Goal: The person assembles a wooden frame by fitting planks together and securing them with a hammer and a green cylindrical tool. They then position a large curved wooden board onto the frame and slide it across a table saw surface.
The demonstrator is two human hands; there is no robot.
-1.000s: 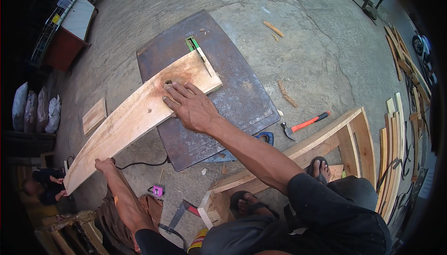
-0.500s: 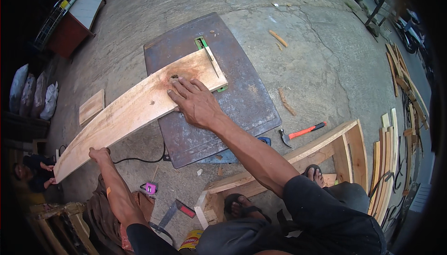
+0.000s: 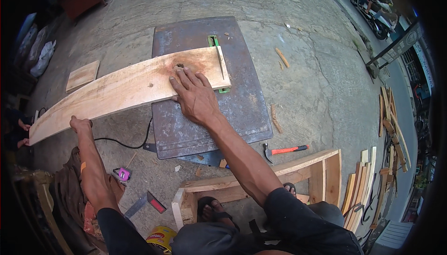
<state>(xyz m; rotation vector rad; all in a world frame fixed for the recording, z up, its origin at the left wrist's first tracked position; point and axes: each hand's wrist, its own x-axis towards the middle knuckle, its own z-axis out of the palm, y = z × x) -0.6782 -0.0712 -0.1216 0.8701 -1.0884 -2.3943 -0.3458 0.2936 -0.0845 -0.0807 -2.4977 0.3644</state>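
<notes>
A long pale wooden board [image 3: 125, 85] with a dark knot lies across the rusty metal top of a table saw [image 3: 186, 129]. Near the board's right end a narrow dark line [image 3: 220, 64], a cut or the blade, runs across it above the green slot insert [image 3: 213, 40]. My right hand [image 3: 198, 99] rests flat on the board beside the knot, fingers spread, its thumb at the near edge. Farther left, my left hand [image 3: 81, 123] grips the board's near edge, fingers partly hidden below. Another person's hands [image 3: 24, 134] hold the far left end.
A hammer [image 3: 286, 150] lies right of the saw. Around my feet stands a wooden frame [image 3: 260, 171]. A purple tape measure [image 3: 123, 174], a try square [image 3: 146, 204] and a yellow can [image 3: 161, 236] are near my left arm. Wood strips [image 3: 361, 185] lie at right.
My view has turned, shifting the whole scene and bringing more of a motorcycle into sight at upper right. Both hands keep their places on the board, which shows no clear movement across the saw.
</notes>
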